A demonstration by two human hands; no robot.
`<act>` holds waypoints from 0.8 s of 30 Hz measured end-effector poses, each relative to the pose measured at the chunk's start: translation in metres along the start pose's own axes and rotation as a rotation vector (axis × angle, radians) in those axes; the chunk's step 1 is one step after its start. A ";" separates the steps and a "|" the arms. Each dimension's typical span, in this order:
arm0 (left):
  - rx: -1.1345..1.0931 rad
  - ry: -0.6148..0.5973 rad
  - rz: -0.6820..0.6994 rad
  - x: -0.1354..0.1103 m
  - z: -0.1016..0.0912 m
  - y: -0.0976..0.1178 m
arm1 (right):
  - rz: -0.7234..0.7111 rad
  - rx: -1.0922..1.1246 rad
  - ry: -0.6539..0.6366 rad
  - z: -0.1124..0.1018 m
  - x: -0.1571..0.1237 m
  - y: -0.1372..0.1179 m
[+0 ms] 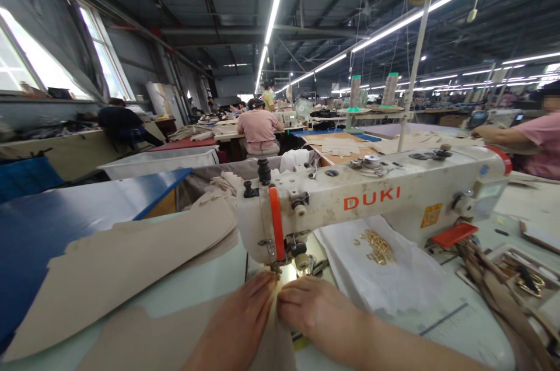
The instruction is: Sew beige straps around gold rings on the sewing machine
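A white sewing machine (324, 190) with a red needle-bar guard stands in front of me. A beige fabric piece (275, 345) runs up to its lit presser foot (279, 272). From the left, my left hand (245, 310) holds the fabric, its fingers together beside the foot. On the other side, my right hand (312, 307) is closed on the fabric's right edge, fingers curled. The fingertips of both hands are partly hidden. More beige fabric (153, 336) spreads over the table at the left, below a stack of cut beige panels (140, 254).
Right of the needle, gold-coloured metal rings (380, 247) lie on a white cloth (402, 283). A tray (525, 272) with metal parts and brown straps (494, 295) sits at the right. A blue-topped table (100, 199) adjoins on the left. Other people work further off.
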State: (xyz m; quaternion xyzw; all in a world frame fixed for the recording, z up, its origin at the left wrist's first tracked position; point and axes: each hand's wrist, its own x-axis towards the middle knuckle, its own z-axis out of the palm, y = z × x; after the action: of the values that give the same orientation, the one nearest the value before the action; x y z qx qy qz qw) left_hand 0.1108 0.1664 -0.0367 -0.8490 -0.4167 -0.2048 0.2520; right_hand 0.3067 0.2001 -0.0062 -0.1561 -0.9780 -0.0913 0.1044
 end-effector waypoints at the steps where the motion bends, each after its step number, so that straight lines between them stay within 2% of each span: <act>1: 0.016 0.010 0.015 0.000 -0.001 0.000 | 0.002 0.001 -0.001 -0.001 0.000 0.000; 9: -0.131 -0.056 -0.107 -0.005 0.007 0.000 | 0.012 0.005 -0.014 -0.004 0.002 -0.002; 15: -0.095 -0.058 -0.080 -0.004 0.002 0.002 | 0.022 0.024 -0.043 -0.004 0.002 -0.003; 20: -0.117 -0.081 -0.091 -0.002 0.006 0.002 | 0.019 0.052 -0.018 0.001 0.001 -0.001; 24: -0.128 -0.095 -0.170 0.000 0.005 0.003 | 0.021 0.045 -0.022 -0.001 0.000 0.000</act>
State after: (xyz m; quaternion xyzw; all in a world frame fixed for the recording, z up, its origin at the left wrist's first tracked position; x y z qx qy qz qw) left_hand 0.1136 0.1678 -0.0410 -0.8339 -0.4846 -0.2112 0.1588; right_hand 0.3065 0.1998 -0.0052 -0.1649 -0.9792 -0.0667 0.0979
